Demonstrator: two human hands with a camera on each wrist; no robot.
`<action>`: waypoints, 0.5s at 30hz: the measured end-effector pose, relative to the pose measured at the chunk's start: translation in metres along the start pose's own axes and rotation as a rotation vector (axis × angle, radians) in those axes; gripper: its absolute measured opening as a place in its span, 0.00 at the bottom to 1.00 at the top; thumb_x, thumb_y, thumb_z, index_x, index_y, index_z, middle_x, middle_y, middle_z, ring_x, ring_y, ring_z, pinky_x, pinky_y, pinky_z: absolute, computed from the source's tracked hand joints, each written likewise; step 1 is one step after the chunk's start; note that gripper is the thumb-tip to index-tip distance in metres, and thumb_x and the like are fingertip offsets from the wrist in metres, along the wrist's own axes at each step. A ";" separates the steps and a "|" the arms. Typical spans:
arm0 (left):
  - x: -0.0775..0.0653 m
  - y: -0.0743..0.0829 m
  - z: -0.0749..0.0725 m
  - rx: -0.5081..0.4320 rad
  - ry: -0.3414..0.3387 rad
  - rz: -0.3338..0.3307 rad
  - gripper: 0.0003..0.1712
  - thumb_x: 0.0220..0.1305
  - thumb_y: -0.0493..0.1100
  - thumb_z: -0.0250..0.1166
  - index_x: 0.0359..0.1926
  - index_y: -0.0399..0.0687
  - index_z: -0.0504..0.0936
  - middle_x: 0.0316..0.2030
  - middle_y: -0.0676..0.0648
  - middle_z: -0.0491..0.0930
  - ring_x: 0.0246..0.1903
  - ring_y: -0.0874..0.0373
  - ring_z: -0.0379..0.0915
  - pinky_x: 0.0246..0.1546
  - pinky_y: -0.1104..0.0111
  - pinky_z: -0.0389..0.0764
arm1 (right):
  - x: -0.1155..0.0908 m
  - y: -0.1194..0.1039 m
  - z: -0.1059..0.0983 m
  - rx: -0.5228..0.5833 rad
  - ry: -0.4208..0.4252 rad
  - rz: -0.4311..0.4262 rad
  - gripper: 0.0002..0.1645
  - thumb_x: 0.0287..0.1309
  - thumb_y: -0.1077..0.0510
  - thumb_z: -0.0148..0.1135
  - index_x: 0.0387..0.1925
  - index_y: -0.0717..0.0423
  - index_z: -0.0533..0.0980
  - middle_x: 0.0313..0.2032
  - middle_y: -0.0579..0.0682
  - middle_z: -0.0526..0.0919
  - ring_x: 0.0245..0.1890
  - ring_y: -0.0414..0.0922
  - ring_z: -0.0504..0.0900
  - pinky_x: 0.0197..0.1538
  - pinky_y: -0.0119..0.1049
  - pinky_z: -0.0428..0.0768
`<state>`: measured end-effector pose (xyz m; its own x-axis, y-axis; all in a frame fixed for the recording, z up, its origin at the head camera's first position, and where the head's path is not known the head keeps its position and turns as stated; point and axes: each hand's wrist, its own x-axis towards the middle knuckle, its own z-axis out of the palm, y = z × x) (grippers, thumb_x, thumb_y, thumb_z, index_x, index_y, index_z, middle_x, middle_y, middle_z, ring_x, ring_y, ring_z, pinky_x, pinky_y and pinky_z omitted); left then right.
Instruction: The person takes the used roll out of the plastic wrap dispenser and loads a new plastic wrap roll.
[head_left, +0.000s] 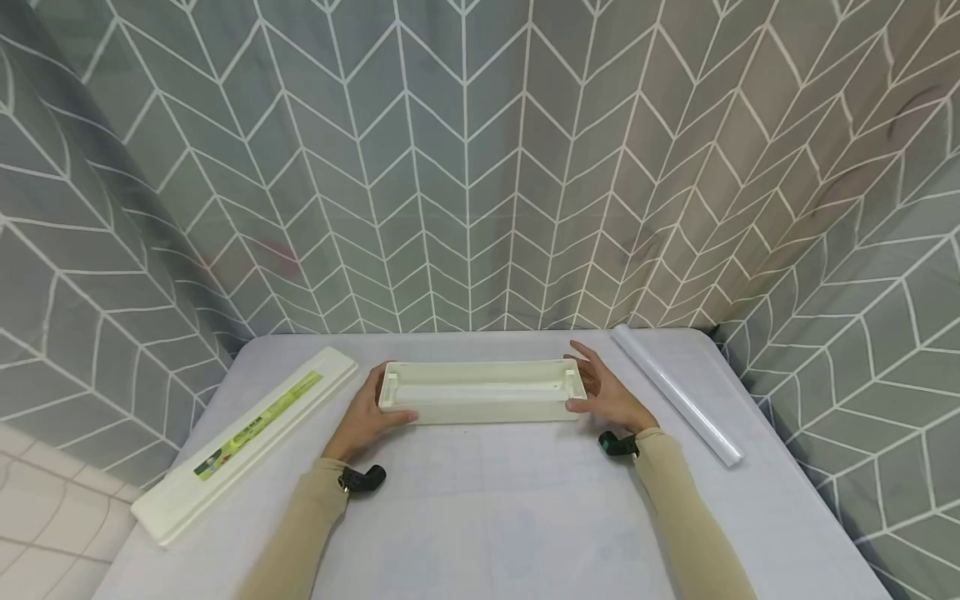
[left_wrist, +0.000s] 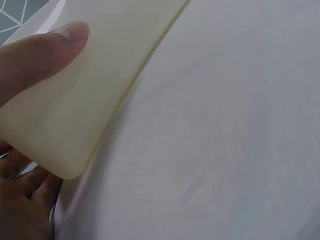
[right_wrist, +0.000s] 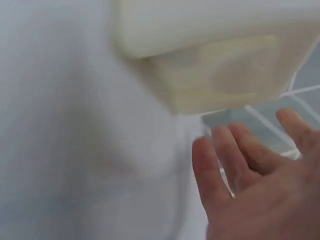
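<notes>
A long, open-topped cream plastic box (head_left: pixel 480 413) lies crosswise near the back of the table, with a white inside. My left hand (head_left: pixel 364 423) grips its left end. In the left wrist view the thumb (left_wrist: pixel 55 50) presses the box's front wall, and the other fingers bend behind the end, partly hidden. At the right end, my right hand (head_left: pixel 613 402) has its thumb by the front corner. The right wrist view shows its fingers (right_wrist: pixel 205 160) spread and fairly straight, just off the box's end wall (right_wrist: pixel 220 75); there the thumb is out of sight.
On the left, a long cream lid-like piece (head_left: pixel 300 417) with a green label (head_left: pixel 258 425) lies slanted. A roll of clear plastic film (head_left: pixel 678 396) lies slanted on the right. Patterned grey curtains (head_left: pixel 465 167) surround the white-covered table (head_left: pixel 480 517).
</notes>
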<state>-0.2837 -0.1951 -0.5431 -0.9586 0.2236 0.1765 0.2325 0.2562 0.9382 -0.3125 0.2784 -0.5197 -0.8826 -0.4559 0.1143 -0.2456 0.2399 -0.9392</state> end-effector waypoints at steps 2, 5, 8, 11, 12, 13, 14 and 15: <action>0.001 0.000 0.000 -0.002 0.001 0.005 0.60 0.53 0.36 0.84 0.80 0.41 0.57 0.69 0.35 0.72 0.64 0.43 0.71 0.60 0.79 0.72 | 0.003 -0.010 -0.002 -0.022 0.030 -0.020 0.62 0.62 0.64 0.75 0.86 0.50 0.46 0.82 0.67 0.54 0.80 0.68 0.57 0.77 0.67 0.61; 0.001 0.000 0.001 -0.001 0.004 0.004 0.61 0.52 0.36 0.84 0.80 0.42 0.57 0.69 0.36 0.73 0.63 0.45 0.71 0.60 0.79 0.71 | 0.012 -0.030 -0.003 -0.138 0.083 -0.040 0.53 0.63 0.58 0.76 0.82 0.50 0.57 0.80 0.62 0.61 0.79 0.64 0.61 0.76 0.67 0.63; 0.001 -0.001 0.001 0.001 -0.001 0.004 0.61 0.53 0.36 0.84 0.81 0.41 0.57 0.69 0.36 0.73 0.64 0.46 0.71 0.61 0.79 0.71 | 0.026 -0.052 0.000 -0.306 0.094 -0.067 0.46 0.59 0.54 0.80 0.75 0.53 0.69 0.73 0.59 0.73 0.72 0.61 0.72 0.72 0.64 0.71; 0.000 -0.001 0.002 -0.001 -0.004 0.010 0.61 0.53 0.36 0.84 0.81 0.41 0.57 0.69 0.36 0.73 0.65 0.44 0.71 0.63 0.79 0.70 | 0.041 -0.071 0.006 -0.451 0.035 -0.101 0.40 0.56 0.52 0.81 0.68 0.55 0.76 0.64 0.59 0.82 0.63 0.58 0.81 0.64 0.62 0.78; 0.000 -0.001 0.001 -0.001 -0.003 0.008 0.61 0.53 0.37 0.84 0.81 0.41 0.57 0.69 0.36 0.73 0.65 0.44 0.71 0.63 0.80 0.69 | 0.047 -0.076 0.009 -0.484 0.003 -0.113 0.37 0.56 0.53 0.82 0.66 0.56 0.78 0.61 0.59 0.84 0.60 0.58 0.83 0.61 0.61 0.80; 0.000 -0.001 0.001 -0.003 -0.002 0.008 0.61 0.52 0.37 0.84 0.81 0.41 0.57 0.69 0.36 0.72 0.65 0.43 0.71 0.64 0.80 0.69 | 0.052 -0.082 0.012 -0.519 -0.034 -0.124 0.35 0.56 0.53 0.82 0.64 0.56 0.80 0.58 0.59 0.85 0.57 0.57 0.84 0.58 0.60 0.82; 0.000 -0.001 0.000 -0.005 -0.002 0.007 0.62 0.52 0.37 0.84 0.81 0.41 0.56 0.69 0.37 0.72 0.66 0.43 0.70 0.64 0.80 0.68 | 0.057 -0.086 0.015 -0.546 -0.072 -0.127 0.33 0.56 0.53 0.81 0.62 0.57 0.81 0.55 0.59 0.87 0.54 0.56 0.86 0.56 0.59 0.83; 0.000 -0.001 0.000 -0.004 -0.003 0.003 0.62 0.52 0.37 0.85 0.81 0.42 0.56 0.70 0.38 0.72 0.66 0.44 0.70 0.64 0.80 0.68 | 0.062 -0.090 0.019 -0.574 -0.114 -0.129 0.31 0.57 0.53 0.81 0.60 0.57 0.82 0.53 0.59 0.88 0.52 0.55 0.87 0.55 0.57 0.84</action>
<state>-0.2843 -0.1951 -0.5439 -0.9573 0.2274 0.1787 0.2351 0.2520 0.9387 -0.3374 0.2126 -0.4345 -0.7903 -0.5938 0.1509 -0.5536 0.5866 -0.5912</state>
